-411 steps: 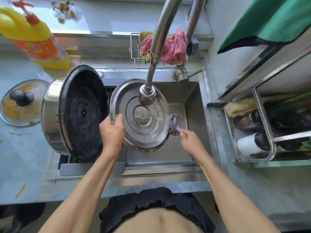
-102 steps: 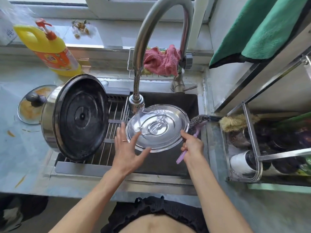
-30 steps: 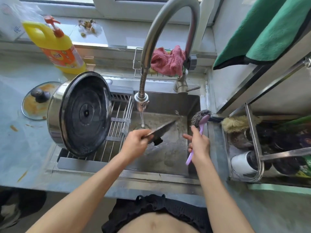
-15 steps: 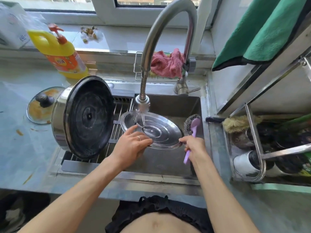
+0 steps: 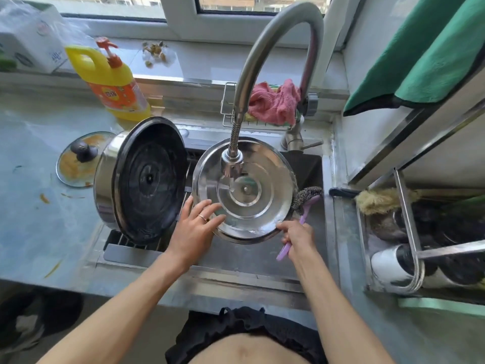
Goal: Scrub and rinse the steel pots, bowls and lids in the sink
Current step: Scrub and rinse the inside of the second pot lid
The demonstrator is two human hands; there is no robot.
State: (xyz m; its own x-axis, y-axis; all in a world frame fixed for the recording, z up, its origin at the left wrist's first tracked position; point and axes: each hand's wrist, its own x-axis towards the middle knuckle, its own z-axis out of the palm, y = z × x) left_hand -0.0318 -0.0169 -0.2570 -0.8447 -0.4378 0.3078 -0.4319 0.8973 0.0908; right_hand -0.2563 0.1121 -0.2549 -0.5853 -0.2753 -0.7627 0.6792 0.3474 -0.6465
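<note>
A round steel lid (image 5: 252,206) is tilted up over the sink (image 5: 309,169), its inner face toward me, under the faucet head (image 5: 232,164). My left hand (image 5: 195,227) presses straight fingers on the lid's lower left face. My right hand (image 5: 298,239) grips the purple handle of a steel-wool scrubber (image 5: 305,199) and touches the lid's lower right rim. A big steel pot (image 5: 141,179) lies on its side on the drain rack at the left, its dark bottom facing me.
A dirty glass lid (image 5: 78,158) lies on the left counter. A yellow detergent bottle (image 5: 112,80) stands behind it. A pink cloth (image 5: 273,103) sits in a wire caddy behind the faucet. A dish rack (image 5: 420,232) with brushes and cups stands at the right.
The lid has gone from lying nearly flat under the water to tilted up with its inner face toward me. My left hand now lies with straight fingers on its face.
</note>
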